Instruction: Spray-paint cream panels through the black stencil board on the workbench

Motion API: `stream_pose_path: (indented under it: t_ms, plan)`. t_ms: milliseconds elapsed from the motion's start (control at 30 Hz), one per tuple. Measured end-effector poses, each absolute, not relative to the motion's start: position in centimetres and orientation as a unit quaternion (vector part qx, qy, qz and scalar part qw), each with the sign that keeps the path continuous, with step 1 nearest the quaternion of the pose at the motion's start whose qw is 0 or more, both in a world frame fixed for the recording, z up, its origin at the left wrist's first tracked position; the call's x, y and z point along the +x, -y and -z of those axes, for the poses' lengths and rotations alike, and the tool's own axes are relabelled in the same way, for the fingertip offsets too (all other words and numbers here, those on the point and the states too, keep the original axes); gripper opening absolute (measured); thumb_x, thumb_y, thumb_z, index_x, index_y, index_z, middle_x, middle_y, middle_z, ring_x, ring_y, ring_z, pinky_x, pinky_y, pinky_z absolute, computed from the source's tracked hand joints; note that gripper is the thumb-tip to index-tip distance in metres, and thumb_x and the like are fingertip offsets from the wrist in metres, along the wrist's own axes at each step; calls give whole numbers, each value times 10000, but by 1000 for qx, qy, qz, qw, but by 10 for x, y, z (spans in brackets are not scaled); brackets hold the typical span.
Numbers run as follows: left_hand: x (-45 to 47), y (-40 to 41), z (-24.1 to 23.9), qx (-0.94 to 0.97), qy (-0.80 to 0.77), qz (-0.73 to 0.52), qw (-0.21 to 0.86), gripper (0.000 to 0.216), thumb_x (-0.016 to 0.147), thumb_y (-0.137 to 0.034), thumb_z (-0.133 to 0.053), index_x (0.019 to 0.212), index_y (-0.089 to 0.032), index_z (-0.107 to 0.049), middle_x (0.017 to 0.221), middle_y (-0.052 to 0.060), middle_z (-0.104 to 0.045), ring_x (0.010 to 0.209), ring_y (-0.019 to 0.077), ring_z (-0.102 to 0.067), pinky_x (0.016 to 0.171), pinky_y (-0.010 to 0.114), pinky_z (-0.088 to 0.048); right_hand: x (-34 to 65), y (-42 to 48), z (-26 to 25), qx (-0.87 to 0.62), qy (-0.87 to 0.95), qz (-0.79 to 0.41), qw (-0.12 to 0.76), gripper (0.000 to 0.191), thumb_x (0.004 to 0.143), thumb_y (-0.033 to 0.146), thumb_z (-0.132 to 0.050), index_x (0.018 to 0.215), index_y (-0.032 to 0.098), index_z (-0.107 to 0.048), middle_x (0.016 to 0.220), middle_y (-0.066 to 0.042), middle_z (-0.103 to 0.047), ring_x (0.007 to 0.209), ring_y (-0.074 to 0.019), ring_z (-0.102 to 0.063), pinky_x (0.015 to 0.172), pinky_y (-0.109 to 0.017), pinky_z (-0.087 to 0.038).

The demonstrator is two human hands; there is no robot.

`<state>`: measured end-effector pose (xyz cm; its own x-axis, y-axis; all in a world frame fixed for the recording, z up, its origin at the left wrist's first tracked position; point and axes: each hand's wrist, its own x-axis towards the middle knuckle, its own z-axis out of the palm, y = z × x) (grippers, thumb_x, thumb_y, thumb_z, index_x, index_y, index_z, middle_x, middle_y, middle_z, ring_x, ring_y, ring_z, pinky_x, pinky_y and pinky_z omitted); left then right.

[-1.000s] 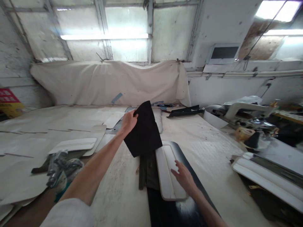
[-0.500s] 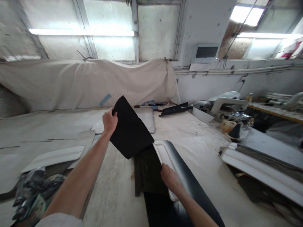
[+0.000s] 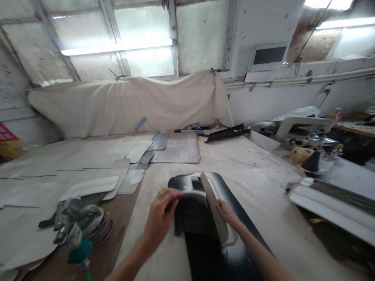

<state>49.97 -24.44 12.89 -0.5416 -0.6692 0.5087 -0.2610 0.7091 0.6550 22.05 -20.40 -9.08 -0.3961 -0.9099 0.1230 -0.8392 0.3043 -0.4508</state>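
Note:
My right hand (image 3: 227,212) grips the edge of a long pale panel (image 3: 211,203), which it tilts up over a glossy black sheet (image 3: 249,228). Just left of it, my left hand (image 3: 162,210) is closed, thumb against fingers, on the edge of a thin dark sheet (image 3: 193,194). That sheet bends in an arch towards the panel and is blurred by motion. Its lower part lies in shadow, so I cannot tell where it ends. More black material extends below, towards me.
White panels (image 3: 90,187) and a spray gun (image 3: 77,244) by a can (image 3: 101,226) lie left. A grey board (image 3: 178,148) and black strips (image 3: 227,132) are at the back. A sewing machine (image 3: 304,127) and stacked pale panels (image 3: 331,210) stand right.
My left hand has come down and towards me, bringing the dark sheet from raised to low and bent. My right hand has tilted the pale panel up. The view has shifted left.

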Motion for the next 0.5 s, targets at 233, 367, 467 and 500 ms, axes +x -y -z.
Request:
stream_pose_path:
  t_ms: [233, 367, 467, 500]
  plan:
    - [525, 165, 26, 237, 832, 424, 268, 281, 784, -370, -466, 1030, -392, -600, 967, 56, -640, 890, 203, -584, 791, 364, -475, 232, 201, 76, -613, -766, 188, 56, 146, 897, 181, -429, 931, 131, -561, 795, -5, -609, 756, -135, -582, 729, -316, -457]
    - [523, 158, 74, 205, 898, 350, 171, 294, 739, -389, -567, 1021, -470, -590, 1017, 14, -670, 990, 243, -558, 867, 431, -412, 248, 202, 71, -627, -766, 139, 24, 178, 900, 153, -417, 1010, 115, -551, 884, -35, -624, 856, -156, -589, 779, -341, -458]
    - [520, 149, 104, 184, 922, 331, 76, 236, 755, -309, -583, 943, -444, -626, 973, -37, -696, 992, 203, -578, 835, 363, -421, 259, 203, 68, -620, -777, 103, 1, 195, 890, 165, -440, 1050, 115, -541, 913, -49, -625, 849, -165, -592, 761, -346, -464]
    - [519, 146, 114, 179, 927, 324, 59, 230, 777, -274, -557, 947, -410, -631, 962, -39, -700, 967, 178, -591, 802, 325, -430, 263, 203, 66, -616, -783, 93, -7, 202, 889, 169, -442, 1059, 115, -536, 908, -49, -626, 828, -167, -596, 740, -345, -469]
